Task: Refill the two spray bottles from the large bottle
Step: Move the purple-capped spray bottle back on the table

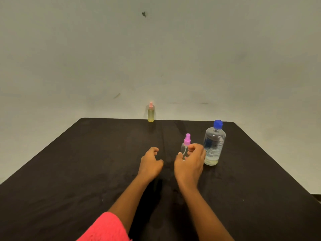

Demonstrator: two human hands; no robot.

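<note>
A black desk (86, 162) stood against a pale, scuffed wall (156, 58). At the desk's far edge, near the middle, a small spray bottle (151, 113) stood upright, filled most of the way with yellow liquid and topped by a pink spray head. It was well apart from everything else.

Nearer and to the right stood a second, clear spray bottle (184, 148) with a purple spray head (187, 139), upright on the desk; whether it held any liquid could not be told. The right hand (190, 162) was wrapped about its lower body, thumb on the left side and curled fingers on the right, so that the clear plastic showed between them.

Just right of that hand stood the large bottle (214, 145), upright, clear, with a blue cap (218, 123) on and a printed label. Only a shallow layer of pale yellowish liquid lay at its bottom. Whether the hand's knuckles touched it was not clear.

The left hand (151, 162) lay to the left of the clear spray bottle, apart from it, its fingers loosely curled and holding nothing. A bright pink sleeve (107, 228) showed at the near edge on the left arm.
</note>
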